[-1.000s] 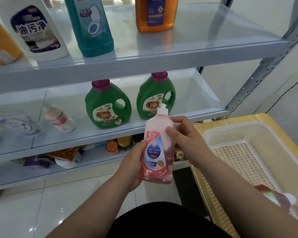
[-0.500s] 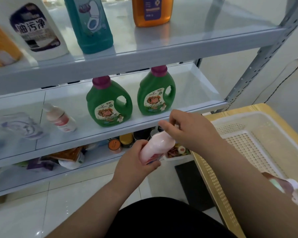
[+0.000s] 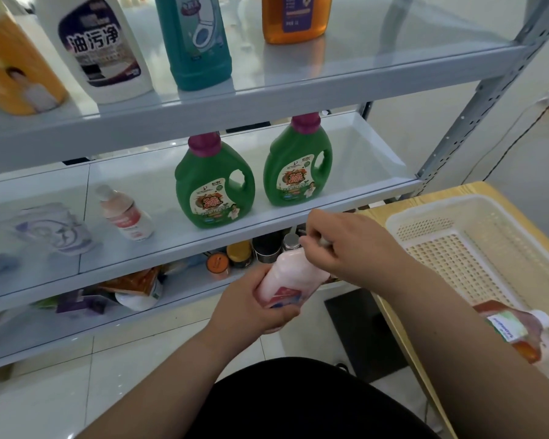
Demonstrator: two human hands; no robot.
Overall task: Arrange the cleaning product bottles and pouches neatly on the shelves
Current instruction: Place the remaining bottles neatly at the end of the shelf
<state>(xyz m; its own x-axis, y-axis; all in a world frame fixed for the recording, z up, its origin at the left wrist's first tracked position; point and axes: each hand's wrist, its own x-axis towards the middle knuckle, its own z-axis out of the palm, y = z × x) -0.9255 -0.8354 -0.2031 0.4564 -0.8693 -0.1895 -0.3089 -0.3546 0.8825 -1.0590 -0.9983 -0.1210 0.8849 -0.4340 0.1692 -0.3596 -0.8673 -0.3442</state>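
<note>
My left hand (image 3: 254, 308) wraps the pink bottle (image 3: 287, 275) at its base, my right hand (image 3: 352, 245) pinches its cap (image 3: 323, 241), just below the middle shelf (image 3: 362, 160). It seems slick, squeezable and fairly light, so holding the body is safest.

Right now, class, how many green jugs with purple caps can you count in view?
2. Both stand upright on the middle shelf: the left green jug near its centre, the right green jug beside it, apart. The upper shelf's edge could hide others further back.
</note>
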